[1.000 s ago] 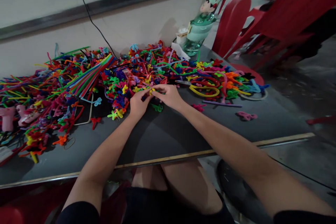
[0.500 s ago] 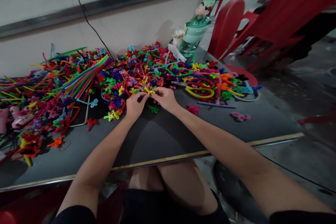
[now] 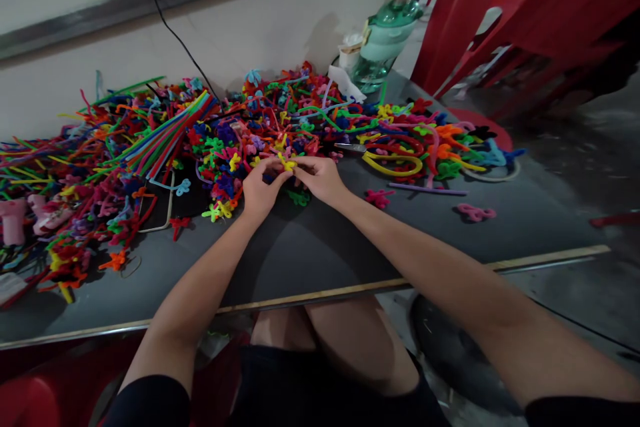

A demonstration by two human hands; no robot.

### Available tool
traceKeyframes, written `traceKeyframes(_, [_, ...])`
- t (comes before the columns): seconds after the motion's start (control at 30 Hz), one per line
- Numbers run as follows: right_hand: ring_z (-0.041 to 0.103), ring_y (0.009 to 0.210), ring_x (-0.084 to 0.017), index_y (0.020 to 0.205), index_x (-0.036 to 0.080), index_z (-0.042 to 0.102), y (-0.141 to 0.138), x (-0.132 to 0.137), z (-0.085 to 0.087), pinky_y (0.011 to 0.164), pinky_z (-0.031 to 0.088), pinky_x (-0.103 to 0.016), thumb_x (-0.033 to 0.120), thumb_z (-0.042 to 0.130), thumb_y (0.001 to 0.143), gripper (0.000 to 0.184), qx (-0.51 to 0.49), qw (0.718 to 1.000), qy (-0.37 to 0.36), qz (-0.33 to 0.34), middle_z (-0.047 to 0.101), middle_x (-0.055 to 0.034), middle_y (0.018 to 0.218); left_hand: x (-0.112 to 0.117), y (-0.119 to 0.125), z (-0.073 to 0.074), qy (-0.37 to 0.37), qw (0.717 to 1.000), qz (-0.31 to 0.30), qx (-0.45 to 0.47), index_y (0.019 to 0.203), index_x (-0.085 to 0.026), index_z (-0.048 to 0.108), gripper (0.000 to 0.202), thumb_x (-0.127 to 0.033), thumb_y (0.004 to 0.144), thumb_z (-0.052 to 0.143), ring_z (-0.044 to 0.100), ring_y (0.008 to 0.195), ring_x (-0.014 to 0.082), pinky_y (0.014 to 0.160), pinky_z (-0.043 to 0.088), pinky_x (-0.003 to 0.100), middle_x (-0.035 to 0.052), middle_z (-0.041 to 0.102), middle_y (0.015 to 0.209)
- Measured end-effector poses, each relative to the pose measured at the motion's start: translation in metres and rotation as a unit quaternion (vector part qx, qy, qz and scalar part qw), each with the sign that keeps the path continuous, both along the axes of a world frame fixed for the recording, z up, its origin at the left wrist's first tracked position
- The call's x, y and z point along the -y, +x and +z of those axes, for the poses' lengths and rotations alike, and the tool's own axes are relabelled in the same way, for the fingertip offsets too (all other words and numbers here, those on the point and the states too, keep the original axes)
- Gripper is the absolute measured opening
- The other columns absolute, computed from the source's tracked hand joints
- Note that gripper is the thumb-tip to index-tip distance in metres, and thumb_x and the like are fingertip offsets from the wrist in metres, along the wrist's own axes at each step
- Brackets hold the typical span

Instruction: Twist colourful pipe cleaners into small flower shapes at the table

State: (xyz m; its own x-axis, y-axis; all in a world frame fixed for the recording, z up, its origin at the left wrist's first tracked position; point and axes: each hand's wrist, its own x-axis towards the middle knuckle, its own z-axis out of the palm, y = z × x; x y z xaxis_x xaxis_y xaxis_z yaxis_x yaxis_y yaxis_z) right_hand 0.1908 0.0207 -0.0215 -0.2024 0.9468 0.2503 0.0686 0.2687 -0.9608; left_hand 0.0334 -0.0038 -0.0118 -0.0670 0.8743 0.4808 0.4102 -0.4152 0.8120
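Between my two hands is a small yellow pipe-cleaner shape (image 3: 287,162) with looped, petal-like ends. My left hand (image 3: 262,188) pinches it from the left with thumb and finger. From the other side, the fingertips of my right hand (image 3: 320,179) close on it too. Just below the fingers a green pipe-cleaner shape (image 3: 299,198) lies on the dark table. Behind my hands spreads a heap of bent, coloured pipe cleaners (image 3: 240,140). Scissors (image 3: 390,159) with yellow and red handles rest to the right of my right hand.
A bundle of straight pipe cleaners (image 3: 173,133) lies on the heap at left. Pink (image 3: 476,213) and magenta (image 3: 379,198) pipe-cleaner shapes sit at right. A green bottle (image 3: 385,43) stands at the back by the wall. Red chairs (image 3: 457,20) are beyond the table's right end.
The view has shifted slightly, so the table's things appear farther right and higher. My left fingers have changed position around the yellow shape, the hand now more arched; both hands keep hold of it.
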Motion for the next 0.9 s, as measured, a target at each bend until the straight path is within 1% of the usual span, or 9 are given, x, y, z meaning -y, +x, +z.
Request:
traceKeyframes(0.07, [0.057, 0.047, -0.011, 0.102, 0.017, 0.074, 0.000, -0.002, -0.003, 0.045, 0.044, -0.023, 0.048, 0.066, 0.078, 0.040, -0.003, 1.000, -0.007, 0.007, 0.065, -0.0002, 0.060, -0.001, -0.002, 0.000, 0.028, 1.000, 0.011, 0.002, 0.112, -0.022, 0.065, 0.036, -0.034, 0.079, 0.072, 0.065, 0.078, 0.0132, 0.055, 0.047, 0.022, 0.0056, 0.071, 0.103])
traceKeyframes(0.13, [0.055, 0.045, -0.010, 0.101, 0.018, 0.074, 0.000, -0.005, -0.005, 0.043, 0.041, -0.021, 0.051, 0.065, 0.078, 0.042, -0.006, 1.000, -0.013, 0.015, 0.062, 0.0017, 0.054, -0.003, -0.003, -0.001, 0.045, 0.999, 0.006, -0.008, 0.114, -0.023, 0.065, 0.033, -0.034, 0.083, 0.068, 0.065, 0.081, 0.0132, 0.053, 0.045, 0.021, 0.0067, 0.070, 0.110])
traceKeyframes(0.23, [0.055, 0.046, -0.010, 0.098, 0.017, 0.073, 0.000, -0.006, -0.005, 0.041, 0.040, -0.021, 0.053, 0.068, 0.074, 0.044, -0.018, 0.999, -0.022, 0.035, 0.064, 0.0006, 0.060, -0.005, -0.004, -0.003, 0.048, 0.998, -0.005, -0.032, 0.094, -0.020, 0.071, 0.017, -0.033, 0.085, 0.065, 0.065, 0.079, 0.0144, 0.057, 0.047, 0.024, 0.0059, 0.072, 0.095])
traceKeyframes(0.33, [0.057, 0.049, -0.009, 0.092, 0.016, 0.070, 0.000, -0.006, -0.004, 0.041, 0.041, -0.020, 0.053, 0.071, 0.072, 0.043, -0.033, 0.998, -0.028, 0.050, 0.066, -0.0011, 0.067, -0.005, -0.002, -0.003, 0.032, 0.999, 0.004, -0.033, 0.079, -0.018, 0.070, 0.014, -0.030, 0.084, 0.063, 0.062, 0.067, 0.0128, 0.055, 0.044, 0.024, 0.0042, 0.070, 0.079])
traceKeyframes(0.43, [0.056, 0.050, -0.009, 0.088, 0.015, 0.066, -0.001, -0.005, -0.003, 0.041, 0.040, -0.019, 0.053, 0.073, 0.071, 0.042, -0.040, 0.997, -0.029, 0.057, 0.064, -0.0008, 0.067, -0.005, -0.001, -0.004, -0.020, 1.000, -0.003, 0.002, 0.077, -0.017, 0.069, 0.013, -0.028, 0.082, 0.063, 0.056, 0.059, 0.0103, 0.053, 0.041, 0.023, 0.0021, 0.067, 0.072])
traceKeyframes(0.57, [0.056, 0.050, -0.008, 0.087, 0.015, 0.063, -0.002, -0.006, -0.003, 0.039, 0.038, -0.019, 0.056, 0.073, 0.069, 0.046, -0.051, 0.997, -0.027, 0.060, 0.063, -0.0014, 0.070, -0.011, -0.003, -0.005, -0.104, 0.987, -0.055, 0.106, 0.074, -0.017, 0.068, 0.014, -0.030, 0.077, 0.065, 0.054, 0.059, 0.0098, 0.058, 0.043, 0.023, 0.0002, 0.065, 0.068])
traceKeyframes(0.7, [0.055, 0.050, -0.008, 0.088, 0.015, 0.062, -0.001, -0.006, -0.002, 0.039, 0.038, -0.020, 0.056, 0.072, 0.070, 0.046, -0.056, 0.996, -0.022, 0.062, 0.062, -0.0011, 0.070, -0.012, -0.004, -0.002, -0.179, 0.960, -0.098, 0.191, 0.070, -0.017, 0.069, 0.017, -0.033, 0.072, 0.071, 0.049, 0.055, 0.0083, 0.054, 0.039, 0.022, -0.0002, 0.063, 0.064])
traceKeyframes(0.83, [0.054, 0.051, -0.009, 0.089, 0.015, 0.063, 0.000, -0.007, -0.002, 0.040, 0.039, -0.021, 0.054, 0.073, 0.070, 0.044, -0.065, 0.994, -0.031, 0.077, 0.063, -0.0012, 0.069, -0.007, -0.003, 0.004, -0.228, 0.928, -0.137, 0.262, 0.069, -0.016, 0.070, 0.019, -0.035, 0.070, 0.073, 0.044, 0.049, 0.0064, 0.048, 0.030, 0.021, -0.0017, 0.056, 0.055])
traceKeyframes(0.9, [0.054, 0.049, -0.009, 0.089, 0.016, 0.064, 0.000, -0.008, -0.003, 0.040, 0.040, -0.021, 0.055, 0.074, 0.069, 0.045, -0.078, 0.992, -0.045, 0.090, 0.063, -0.0002, 0.067, -0.007, -0.004, 0.005, -0.250, 0.911, -0.149, 0.293, 0.070, -0.016, 0.070, 0.018, -0.033, 0.069, 0.074, 0.045, 0.049, 0.0061, 0.048, 0.030, 0.021, -0.0022, 0.055, 0.053])
